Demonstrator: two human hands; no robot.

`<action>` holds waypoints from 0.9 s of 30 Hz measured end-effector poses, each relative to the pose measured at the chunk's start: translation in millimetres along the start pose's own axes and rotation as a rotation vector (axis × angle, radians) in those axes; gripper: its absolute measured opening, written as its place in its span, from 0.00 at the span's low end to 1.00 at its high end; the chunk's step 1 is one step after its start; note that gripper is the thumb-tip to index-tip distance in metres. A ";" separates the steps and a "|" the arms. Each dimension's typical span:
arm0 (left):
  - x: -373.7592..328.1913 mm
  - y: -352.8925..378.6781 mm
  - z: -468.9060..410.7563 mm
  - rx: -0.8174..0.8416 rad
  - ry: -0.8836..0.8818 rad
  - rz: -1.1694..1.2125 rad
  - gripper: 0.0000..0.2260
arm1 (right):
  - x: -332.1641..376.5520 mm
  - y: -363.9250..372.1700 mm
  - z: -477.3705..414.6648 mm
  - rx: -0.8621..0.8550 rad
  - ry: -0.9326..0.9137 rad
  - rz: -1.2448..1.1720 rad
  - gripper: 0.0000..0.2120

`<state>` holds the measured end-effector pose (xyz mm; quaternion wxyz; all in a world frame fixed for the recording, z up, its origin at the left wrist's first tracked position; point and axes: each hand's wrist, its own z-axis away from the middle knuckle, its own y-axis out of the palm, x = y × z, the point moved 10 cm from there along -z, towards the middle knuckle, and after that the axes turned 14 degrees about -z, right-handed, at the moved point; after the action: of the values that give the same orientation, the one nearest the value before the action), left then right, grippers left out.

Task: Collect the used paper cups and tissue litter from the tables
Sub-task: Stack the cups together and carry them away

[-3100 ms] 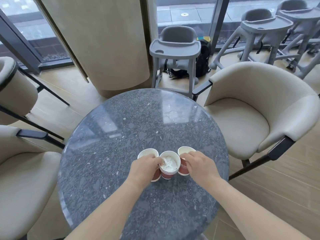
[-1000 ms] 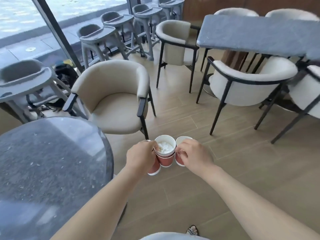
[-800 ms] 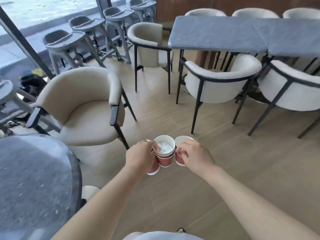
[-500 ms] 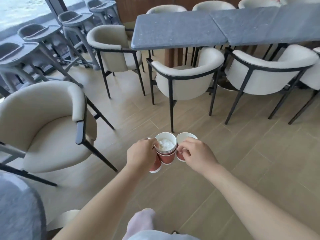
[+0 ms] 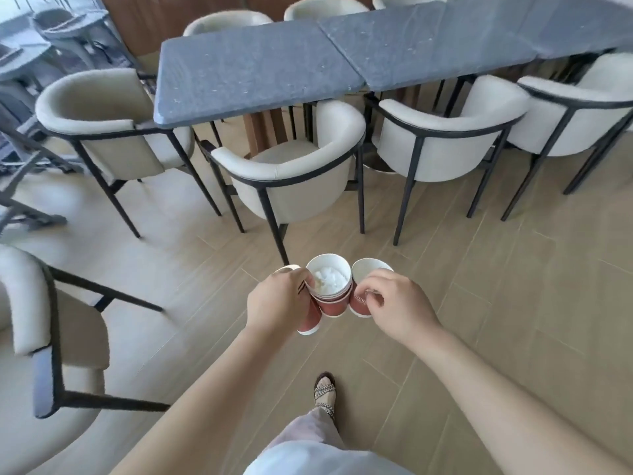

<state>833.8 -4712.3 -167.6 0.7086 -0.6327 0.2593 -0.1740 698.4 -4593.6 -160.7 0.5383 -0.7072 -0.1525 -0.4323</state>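
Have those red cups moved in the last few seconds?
Yes. The red cups left the round table; the left hand and right hand carry them over the wooden floor, toward the long grey table.

My left hand point(image 5: 277, 303) grips one red paper cup point(image 5: 308, 322) and pinches the rim of the middle cup point(image 5: 334, 305), which contains crumpled white tissue point(image 5: 329, 279). My right hand point(image 5: 394, 306) pinches a third cup point(image 5: 364, 274), touching the middle one. All are held above the plank floor point(image 5: 513, 286). Ahead stands a grey long table point(image 5: 257, 66) with cream armchairs point(image 5: 291, 173). My sandalled foot point(image 5: 324, 389) shows below.
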 end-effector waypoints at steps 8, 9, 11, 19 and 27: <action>-60.5 -0.4 -99.8 0.028 0.115 0.030 0.10 | -43.6 -69.9 -64.7 -0.189 0.086 0.004 0.11; -70.5 2.0 -110.6 0.043 0.138 0.021 0.10 | -52.0 -76.6 -69.8 -0.198 0.107 0.007 0.10; -94.0 7.1 -130.5 0.071 0.190 0.003 0.11 | -69.5 -89.4 -77.8 -0.205 0.152 0.025 0.10; -231.0 41.9 -202.3 0.168 0.400 -0.072 0.12 | -154.2 -173.0 -96.0 -0.339 0.281 0.084 0.09; -410.8 71.1 -282.5 0.194 0.524 -0.103 0.12 | -278.8 -301.9 -125.8 -0.418 0.390 0.065 0.08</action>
<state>331.3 -4694.2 -195.6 0.6648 -0.5078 0.3833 -0.3914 274.9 -4523.4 -181.1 0.4134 -0.7108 0.0690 -0.5649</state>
